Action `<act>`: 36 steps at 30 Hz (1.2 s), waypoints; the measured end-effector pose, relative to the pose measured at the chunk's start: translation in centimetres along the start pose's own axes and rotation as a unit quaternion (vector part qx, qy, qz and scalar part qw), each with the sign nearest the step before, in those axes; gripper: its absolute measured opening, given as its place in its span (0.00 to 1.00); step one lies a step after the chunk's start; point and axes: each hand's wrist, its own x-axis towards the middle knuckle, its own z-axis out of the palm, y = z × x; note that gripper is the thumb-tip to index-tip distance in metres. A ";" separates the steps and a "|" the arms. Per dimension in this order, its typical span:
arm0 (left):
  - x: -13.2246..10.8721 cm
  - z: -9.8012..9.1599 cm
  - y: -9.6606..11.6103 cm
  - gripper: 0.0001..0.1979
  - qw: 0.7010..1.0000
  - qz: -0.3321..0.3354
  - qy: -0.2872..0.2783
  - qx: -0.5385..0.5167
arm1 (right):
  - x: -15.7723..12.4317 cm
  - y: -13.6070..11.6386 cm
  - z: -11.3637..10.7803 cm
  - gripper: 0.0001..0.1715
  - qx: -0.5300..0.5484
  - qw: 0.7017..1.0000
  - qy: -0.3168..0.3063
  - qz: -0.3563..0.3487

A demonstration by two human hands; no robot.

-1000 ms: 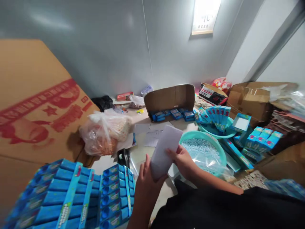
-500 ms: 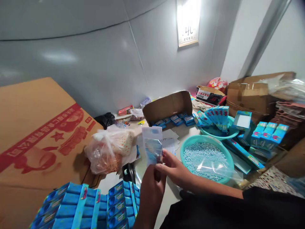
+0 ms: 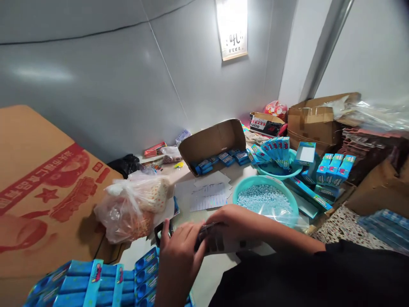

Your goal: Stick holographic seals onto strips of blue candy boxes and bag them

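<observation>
My left hand [image 3: 182, 251] is curled in front of the black-edged device [image 3: 159, 233], its fingers at the left end of a shiny clear plastic packet [image 3: 220, 242]. Over the top edge of that packet, my right hand [image 3: 231, 224] is closed. The packet looks dark and reflective, and its contents cannot be made out. Just behind the hands lie white printed sheets [image 3: 209, 197]. To the right of them stands a turquoise basin [image 3: 235, 197] of small pale blue candies [image 3: 263, 197], with a clear plastic bag [image 3: 276, 211] on top.
Blue candy boxes [image 3: 96, 283] are stacked at the front left, beside a large carton [image 3: 41, 179]. Tied plastic bags [image 3: 131, 209] sit behind them. An open brown box [image 3: 212, 140] holds small blue packs. More blue boxes [image 3: 277, 149] stand in another basin [image 3: 271, 174].
The view has swung to the right. Both hands have lowered, and the packet, which was held upright, is now low between them. My left hand's fingers have spread over its left end.
</observation>
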 end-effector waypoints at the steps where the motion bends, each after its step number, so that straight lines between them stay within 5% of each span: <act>1: -0.3 -0.1 -0.5 0.12 1.000 -0.002 -0.017 -0.023 | 0.0 -0.1 -0.2 0.12 -0.015 1.000 0.014 0.000; 5: -1.9 -0.3 -2.7 0.09 0.993 -0.095 0.007 -0.065 | -0.3 0.5 -1.6 0.12 -0.043 0.995 0.081 0.029; 10: -3.0 -0.9 -4.0 0.13 0.984 -0.157 0.005 -0.086 | -1.1 1.5 -2.9 0.11 0.039 0.997 0.053 0.034; 14: -2.1 -0.8 -1.9 0.19 0.993 -0.096 0.041 -0.059 | -1.1 0.9 -1.1 0.09 0.089 0.994 0.056 0.028; 19: -1.1 0.2 0.4 0.18 0.997 -0.024 0.018 -0.078 | -0.8 -0.2 1.0 0.12 0.086 0.994 0.055 -0.026; 23: -1.4 0.9 0.4 0.22 0.994 0.012 0.084 -0.063 | -1.0 -0.7 1.0 0.16 0.103 0.993 0.057 -0.027; 30: -2.8 2.4 0.9 0.26 0.987 0.019 0.153 -0.038 | -0.8 -0.6 1.2 0.15 0.173 0.982 0.078 0.002; 36: -3.7 3.0 1.7 0.18 0.986 -0.014 0.160 -0.052 | -0.6 -0.4 1.9 0.14 0.190 0.978 0.076 0.027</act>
